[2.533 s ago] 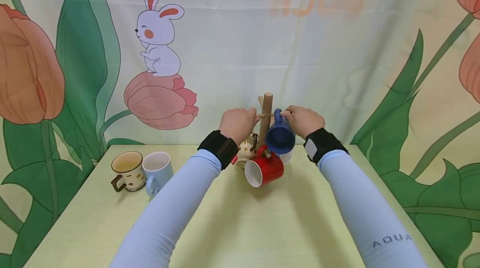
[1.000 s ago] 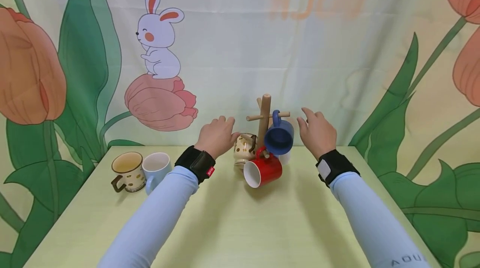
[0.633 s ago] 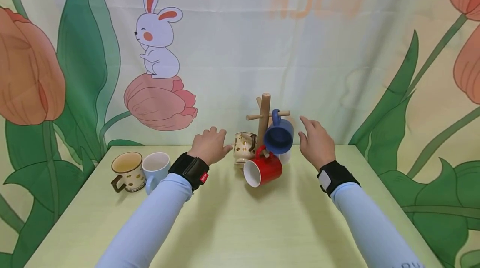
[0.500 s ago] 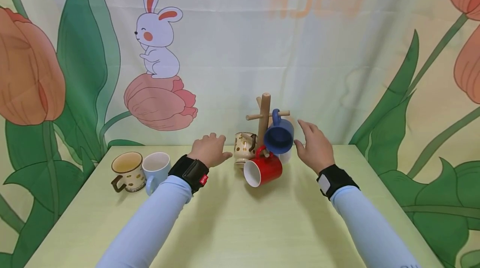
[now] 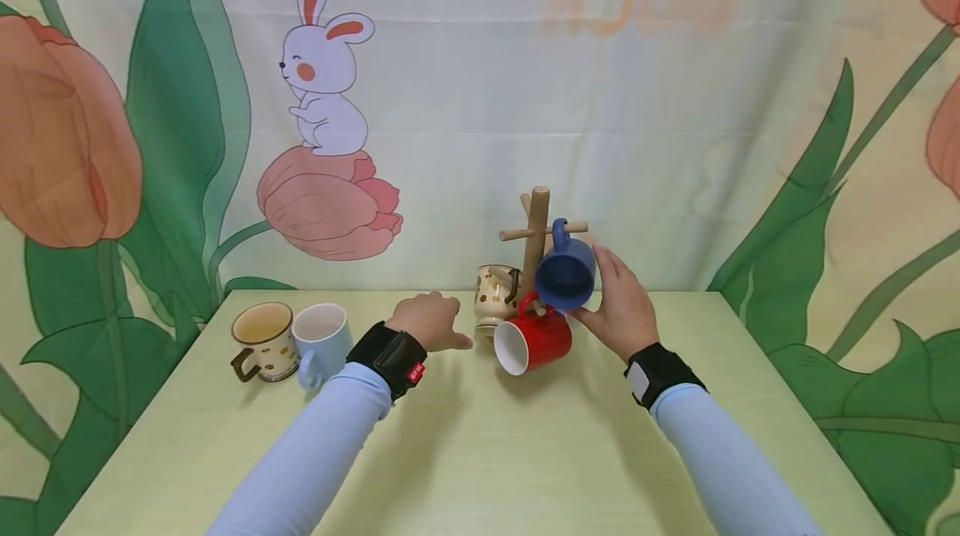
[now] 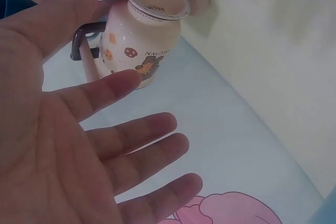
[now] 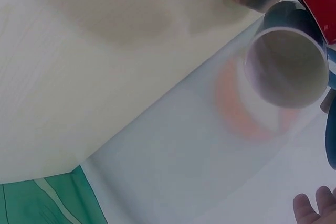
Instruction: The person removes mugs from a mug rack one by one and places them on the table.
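A wooden mug rack [image 5: 537,227] stands at the back of the table, mugs hanging from its pegs. My right hand [image 5: 624,307] is beside the dark blue mug [image 5: 566,273] on the upper right peg, thumb right at its lower edge and fingers extended along its side. Below hangs a red mug [image 5: 542,343], white inside, tilted sideways. My left hand [image 5: 427,321] hovers left of the rack, fingers spread and holding nothing. Nearest to it is a cream spotted mug [image 6: 139,45] with a brown handle, on a lower peg. The right wrist view shows another white-lined mug [image 7: 286,69].
A cream spotted mug [image 5: 266,340] and a light blue mug [image 5: 322,344] stand upright, side by side, at the table's left. The upper left peg [image 5: 515,234] holds no mug. A printed curtain [image 5: 450,102] hangs close behind the table [image 5: 495,469].
Both hands have let go of the rack's upper pegs and moved apart. My left hand has gone down and left. The right drew away, then came back in beside the blue mug.
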The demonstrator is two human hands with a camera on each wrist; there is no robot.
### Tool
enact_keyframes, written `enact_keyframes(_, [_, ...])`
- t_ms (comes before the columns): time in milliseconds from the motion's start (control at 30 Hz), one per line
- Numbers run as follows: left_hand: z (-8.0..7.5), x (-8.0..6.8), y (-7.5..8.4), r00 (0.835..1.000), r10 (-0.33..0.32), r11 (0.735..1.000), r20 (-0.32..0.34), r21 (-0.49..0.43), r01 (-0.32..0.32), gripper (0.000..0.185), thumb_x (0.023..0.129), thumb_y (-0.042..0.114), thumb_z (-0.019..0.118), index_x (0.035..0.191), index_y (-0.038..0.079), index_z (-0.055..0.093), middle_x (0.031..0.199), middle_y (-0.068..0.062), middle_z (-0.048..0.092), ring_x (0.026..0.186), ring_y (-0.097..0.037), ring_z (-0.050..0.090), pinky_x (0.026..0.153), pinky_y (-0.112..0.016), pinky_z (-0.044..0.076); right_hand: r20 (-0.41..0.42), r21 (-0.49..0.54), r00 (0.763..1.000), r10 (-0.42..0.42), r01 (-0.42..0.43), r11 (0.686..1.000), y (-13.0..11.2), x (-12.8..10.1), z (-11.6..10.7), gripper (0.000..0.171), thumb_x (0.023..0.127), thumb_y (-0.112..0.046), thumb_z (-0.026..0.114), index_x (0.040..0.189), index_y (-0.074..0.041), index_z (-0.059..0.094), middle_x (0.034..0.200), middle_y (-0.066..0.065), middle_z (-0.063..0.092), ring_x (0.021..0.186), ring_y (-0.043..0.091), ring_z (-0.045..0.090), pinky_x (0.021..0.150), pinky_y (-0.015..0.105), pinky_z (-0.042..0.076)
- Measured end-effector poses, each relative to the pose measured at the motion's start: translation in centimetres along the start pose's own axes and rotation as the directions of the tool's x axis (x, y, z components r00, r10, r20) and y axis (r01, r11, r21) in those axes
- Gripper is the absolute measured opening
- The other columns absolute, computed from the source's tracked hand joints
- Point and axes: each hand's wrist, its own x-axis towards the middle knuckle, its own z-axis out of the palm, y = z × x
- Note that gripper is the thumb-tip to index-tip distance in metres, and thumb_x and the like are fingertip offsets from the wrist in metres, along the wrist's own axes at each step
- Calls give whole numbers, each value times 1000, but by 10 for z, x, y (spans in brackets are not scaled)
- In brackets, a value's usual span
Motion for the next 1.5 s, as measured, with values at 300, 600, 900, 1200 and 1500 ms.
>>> enact_keyframes(300, [1, -2, 2, 1000, 5, 1000, -6, -3, -5, 52, 87, 44, 73, 121, 5, 65, 107, -12, 65, 100, -30, 63, 80, -48, 53, -49, 63, 998, -44, 47, 997, -3, 1, 5, 106, 70, -22, 92, 153, -9, 26, 151, 18, 40, 134, 40, 42, 105, 58, 37])
enact_keyframes(600, [4, -1, 1, 1000, 1, 1000, -12, 15, -1, 46, 89, 42, 73, 115, 5, 66, 101, -10, 65, 97, -29, 63, 79, -45, 53, -65, 73, 990, -129, 134, 988, -3, -1, 6, 100, 71, -17, 92, 149, -8, 30, 154, 18, 35, 136, 39, 41, 107, 55, 36])
enact_keyframes(900, [4, -4, 0, 1000, -12, 999, -10, 30, 12, 45, 89, 41, 73, 114, 4, 67, 99, -11, 66, 95, -29, 64, 78, -45, 54, -75, 114, 974, -212, 219, 969, -2, 2, 6, 98, 71, -17, 91, 148, -6, 31, 153, 17, 37, 136, 37, 41, 107, 54, 37])
enact_keyframes(1200, [6, -6, -3, 1000, -14, 1000, -20, 27, 14, 44, 88, 43, 73, 109, 5, 69, 94, -9, 66, 91, -28, 64, 75, -46, 54, -69, 166, 967, -246, 254, 953, -8, 5, 5, 95, 70, -18, 92, 145, -7, 35, 140, 15, 48, 128, 33, 47, 106, 53, 39])
enact_keyframes(1500, [9, -5, -9, 999, -28, 999, -16, 39, 29, 44, 88, 44, 73, 109, 6, 69, 94, -9, 66, 90, -27, 64, 75, -45, 54, -87, 172, 967, -241, 253, 952, -19, 5, 2, 94, 72, -19, 91, 145, -6, 35, 140, 16, 48, 129, 34, 47, 105, 54, 39])
